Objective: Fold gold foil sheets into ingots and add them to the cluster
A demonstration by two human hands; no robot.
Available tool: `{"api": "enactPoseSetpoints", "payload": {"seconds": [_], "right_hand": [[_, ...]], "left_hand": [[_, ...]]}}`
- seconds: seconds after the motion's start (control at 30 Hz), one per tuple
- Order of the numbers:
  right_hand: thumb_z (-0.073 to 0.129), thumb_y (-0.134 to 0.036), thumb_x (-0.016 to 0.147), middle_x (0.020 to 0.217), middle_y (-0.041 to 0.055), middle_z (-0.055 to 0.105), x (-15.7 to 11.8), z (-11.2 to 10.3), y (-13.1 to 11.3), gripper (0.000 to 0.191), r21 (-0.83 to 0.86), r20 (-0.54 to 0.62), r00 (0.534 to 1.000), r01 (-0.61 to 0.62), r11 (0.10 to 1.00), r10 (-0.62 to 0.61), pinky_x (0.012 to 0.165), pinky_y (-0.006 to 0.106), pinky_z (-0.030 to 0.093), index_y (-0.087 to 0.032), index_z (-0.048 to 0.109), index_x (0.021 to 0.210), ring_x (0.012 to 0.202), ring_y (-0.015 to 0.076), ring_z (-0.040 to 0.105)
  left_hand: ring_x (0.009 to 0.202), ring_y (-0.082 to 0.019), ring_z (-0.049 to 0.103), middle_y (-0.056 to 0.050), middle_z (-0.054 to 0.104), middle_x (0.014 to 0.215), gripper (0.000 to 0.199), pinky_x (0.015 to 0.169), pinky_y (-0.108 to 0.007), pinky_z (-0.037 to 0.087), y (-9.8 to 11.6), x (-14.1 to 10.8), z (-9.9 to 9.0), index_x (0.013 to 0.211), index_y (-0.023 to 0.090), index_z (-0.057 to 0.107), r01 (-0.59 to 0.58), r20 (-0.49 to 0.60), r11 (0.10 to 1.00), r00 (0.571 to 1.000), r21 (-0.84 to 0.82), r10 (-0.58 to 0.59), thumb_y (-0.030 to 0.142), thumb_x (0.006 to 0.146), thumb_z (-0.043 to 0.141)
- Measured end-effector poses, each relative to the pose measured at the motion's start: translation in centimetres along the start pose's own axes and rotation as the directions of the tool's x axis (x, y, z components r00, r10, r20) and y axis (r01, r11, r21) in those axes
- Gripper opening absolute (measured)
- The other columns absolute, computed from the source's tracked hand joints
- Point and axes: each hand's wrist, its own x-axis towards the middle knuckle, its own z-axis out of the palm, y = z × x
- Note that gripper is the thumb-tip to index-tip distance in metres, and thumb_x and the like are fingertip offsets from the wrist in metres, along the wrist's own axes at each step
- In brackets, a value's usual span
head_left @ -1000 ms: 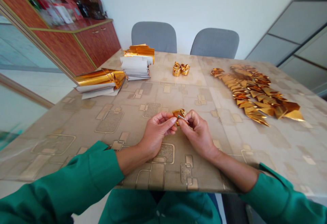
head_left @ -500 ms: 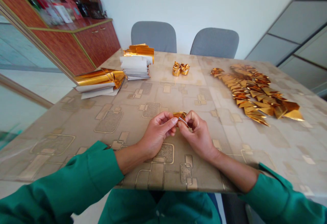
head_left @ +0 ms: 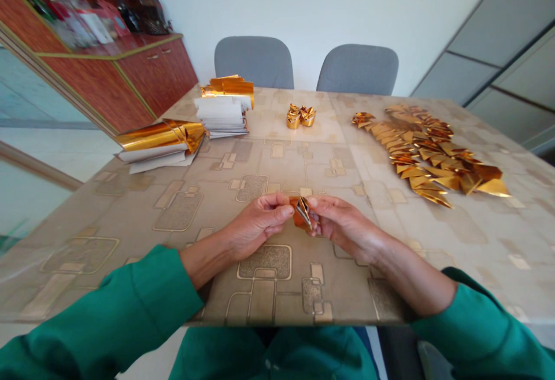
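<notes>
Left hand (head_left: 254, 225) and right hand (head_left: 352, 229), fingertips closed, pinch opposite sides of a folded gold piece (head_left: 299, 216) just below frame centre; seemingly mid-fold, it needs light pressure. Gold pile (head_left: 448, 180) lies right on the table (head_left: 286, 166).

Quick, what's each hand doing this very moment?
Left hand: closed, pinching the small gold foil piece.
Right hand: closed, gripping the same piece from the other side.

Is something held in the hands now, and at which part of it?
Yes, a small folded gold paper: the left hand and right hand hold its opposite sides between their fingers.
</notes>
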Motion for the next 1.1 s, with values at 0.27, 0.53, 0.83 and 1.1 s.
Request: {"api": "enactPoseSetpoints", "payload": {"seconds": [0.27, 0.53, 0.83, 1.1], "right_hand": [[0.078, -0.039, 0.077, 0.064, -0.0034, 0.058, 0.0, -0.1, 0.2, 0.028, 0.077, 0.039, 0.995, -0.097, 0.992, 0.094, 0.059, 0.022, 0.037, -0.015, 0.064, 0.071, 0.059, 0.0083, 0.048], [0.076, -0.034, 0.080, 0.055, -0.0074, 0.054, -0.2, -0.2, 0.0, 0.025, 0.197, 0.210, 0.965, -0.201, 0.960, 0.159, 0.042, 0.016, 0.023, -0.018, 0.057, 0.076, 0.043, 0.0036, 0.028], [0.076, -0.033, 0.081, 0.049, -0.0100, 0.051, -0.1, -0.4, 0.2, 0.025, 0.157, 0.216, 0.964, -0.189, 0.969, 0.153, 0.036, 0.013, 0.022, -0.017, 0.057, 0.082, 0.038, 0.0020, 0.025], [0.077, -0.035, 0.080, 0.056, -0.0070, 0.064, -0.1, -0.4, 0.4, 0.023, 0.186, 0.189, 0.973, -0.167, 0.968, 0.131, 0.032, 0.013, 0.024, -0.018, 0.062, 0.087, 0.033, 0.0011, 0.030]], "left_hand": [[0.052, -0.004, 0.034, 0.000, 0.057, 0.068, 0.033, 0.045, -0.015, 0.023, -0.5, 0.3, -0.5, 0.077, 0.013, 0.067, 0.096, 0.165, 0.994, 0.982, -0.046, -0.087, 0.035, 0.065, 0.088], [0.052, -0.004, 0.032, 0.002, 0.052, 0.064, 0.025, 0.046, -0.015, 0.023, -0.2, -0.2, 0.0, 0.076, 0.013, 0.067, 0.130, 0.261, 0.990, 0.959, -0.053, -0.112, 0.032, 0.072, 0.084], [0.051, -0.004, 0.030, 0.005, 0.043, 0.060, 0.024, 0.045, -0.015, 0.025, -0.2, -0.3, 0.4, 0.072, 0.014, 0.064, 0.130, 0.238, 0.987, 0.966, -0.097, -0.104, 0.029, 0.072, 0.083], [0.051, -0.005, 0.028, 0.005, 0.040, 0.057, 0.024, 0.046, -0.015, 0.024, 0.0, -0.5, 0.7, 0.070, 0.014, 0.063, 0.155, 0.257, 0.982, 0.958, -0.110, -0.123, 0.029, 0.074, 0.082]]}}
